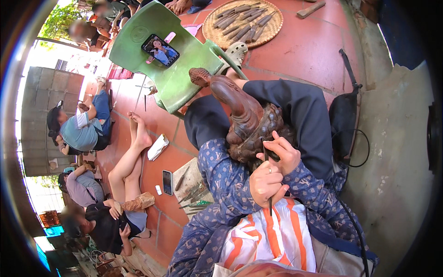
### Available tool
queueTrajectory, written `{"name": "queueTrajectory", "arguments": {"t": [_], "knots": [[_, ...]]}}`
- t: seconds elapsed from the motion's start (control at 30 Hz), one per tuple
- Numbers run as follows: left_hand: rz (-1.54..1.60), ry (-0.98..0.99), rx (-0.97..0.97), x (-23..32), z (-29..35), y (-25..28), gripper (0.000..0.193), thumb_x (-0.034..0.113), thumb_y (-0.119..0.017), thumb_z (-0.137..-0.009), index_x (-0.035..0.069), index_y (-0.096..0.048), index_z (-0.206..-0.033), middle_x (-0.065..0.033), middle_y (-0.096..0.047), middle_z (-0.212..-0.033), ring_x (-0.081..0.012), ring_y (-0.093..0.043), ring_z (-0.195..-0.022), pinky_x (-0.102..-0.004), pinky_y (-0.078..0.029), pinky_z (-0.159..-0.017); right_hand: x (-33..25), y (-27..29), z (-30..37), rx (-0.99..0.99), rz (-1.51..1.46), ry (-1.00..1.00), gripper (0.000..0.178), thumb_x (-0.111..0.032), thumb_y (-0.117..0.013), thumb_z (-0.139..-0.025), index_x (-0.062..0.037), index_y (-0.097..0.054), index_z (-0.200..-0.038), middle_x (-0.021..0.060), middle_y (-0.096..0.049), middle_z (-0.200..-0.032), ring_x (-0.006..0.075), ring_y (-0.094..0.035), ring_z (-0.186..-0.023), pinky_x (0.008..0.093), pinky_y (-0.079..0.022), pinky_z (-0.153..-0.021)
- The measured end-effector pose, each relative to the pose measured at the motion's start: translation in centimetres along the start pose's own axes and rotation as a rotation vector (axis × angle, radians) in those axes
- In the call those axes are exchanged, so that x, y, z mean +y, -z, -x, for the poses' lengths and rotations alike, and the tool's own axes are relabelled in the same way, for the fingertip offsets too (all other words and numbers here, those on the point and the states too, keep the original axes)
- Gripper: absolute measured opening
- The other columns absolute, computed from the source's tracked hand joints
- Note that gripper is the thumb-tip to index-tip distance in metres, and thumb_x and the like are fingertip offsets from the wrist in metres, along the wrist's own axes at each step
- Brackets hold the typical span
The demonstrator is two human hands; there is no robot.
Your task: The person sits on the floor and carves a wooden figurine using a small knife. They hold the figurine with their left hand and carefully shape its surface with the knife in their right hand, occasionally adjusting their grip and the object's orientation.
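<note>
A dark brown carved wooden figure [240,115] lies across my lap, its knobbed end [199,76] pointing toward a green plastic chair. My left hand [264,183], a ring on one finger, is closed around the shaft of a thin dark carving chisel [270,205]. Just above it, my right hand [282,151] pinches the same chisel near its tip, fingers resting on the scaled, rough part of the carving [251,145]. The tip itself is hidden between hand and wood.
The green chair [170,83] carries a phone [160,50]. A round woven tray [272,27] of several chisels sits on the red tile floor. More tools lie on a board [191,189] at my left, near another phone [167,182]. Other people sit working at the left.
</note>
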State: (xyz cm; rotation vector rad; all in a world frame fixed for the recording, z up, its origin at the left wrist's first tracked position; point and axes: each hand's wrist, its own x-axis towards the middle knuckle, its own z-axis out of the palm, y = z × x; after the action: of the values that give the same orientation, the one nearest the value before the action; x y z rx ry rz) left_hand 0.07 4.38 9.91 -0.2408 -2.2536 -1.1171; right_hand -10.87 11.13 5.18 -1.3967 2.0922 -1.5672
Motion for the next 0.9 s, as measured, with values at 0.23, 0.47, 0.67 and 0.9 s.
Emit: {"name": "queueTrajectory", "arguments": {"t": [0.23, 0.47, 0.67, 0.9], "knots": [[-0.034, 0.11, 0.034, 1.9, 0.6, 0.8, 0.015, 0.002, -0.07, -0.069, 0.002, -0.056, -0.064, -0.0109, -0.049, -0.068, -0.0293, -0.051, -0.065, -0.0409, -0.04, -0.064, -0.6, 0.1, -0.3, -0.009, -0.1, 0.01, 0.035, -0.013, -0.088, -0.062, -0.0008, -0.071, -0.09, 0.011, -0.063, -0.077, 0.0254, -0.067, -0.071, 0.044, -0.05, -0.101], [-0.345, 0.831, 0.116, 3.6, 1.0, 0.6, 0.017, 0.008, -0.062, -0.085, 0.002, -0.067, -0.101, -0.0127, -0.053, -0.088, -0.0276, -0.057, -0.079, -0.0367, -0.046, -0.069, 0.7, 0.0, 0.3, 0.038, 0.139, 0.082, 0.036, -0.02, -0.085, -0.066, -0.0048, -0.073, -0.097, 0.0117, -0.064, -0.097, 0.0314, -0.066, -0.098, 0.039, -0.055, -0.078], [-0.223, 0.711, 0.175, 3.1, 3.0, -0.5, 0.013, 0.002, -0.056, -0.092, -0.003, -0.062, -0.102, -0.0193, -0.058, -0.097, -0.031, -0.061, -0.084, -0.0363, -0.05, -0.073, -0.2, 0.3, 0.9, -0.021, 0.13, 0.032, 0.039, -0.019, -0.084, -0.067, -0.0088, -0.073, -0.103, 0.0094, -0.063, -0.097, 0.0275, -0.065, -0.087, 0.036, -0.054, -0.068], [-0.272, 0.636, 0.249, 3.0, 4.6, -1.3, 0.016, 0.007, -0.049, -0.094, -0.002, -0.06, -0.088, -0.0179, -0.059, -0.094, -0.0291, -0.058, -0.083, -0.0361, -0.047, -0.075, -0.1, -0.9, 1.6, -0.013, 0.028, 0.149, 0.046, -0.016, -0.083, -0.068, 0.0004, -0.069, -0.109, 0.0108, -0.066, -0.084, 0.0265, -0.065, -0.074, 0.0341, -0.053, -0.063]]}}
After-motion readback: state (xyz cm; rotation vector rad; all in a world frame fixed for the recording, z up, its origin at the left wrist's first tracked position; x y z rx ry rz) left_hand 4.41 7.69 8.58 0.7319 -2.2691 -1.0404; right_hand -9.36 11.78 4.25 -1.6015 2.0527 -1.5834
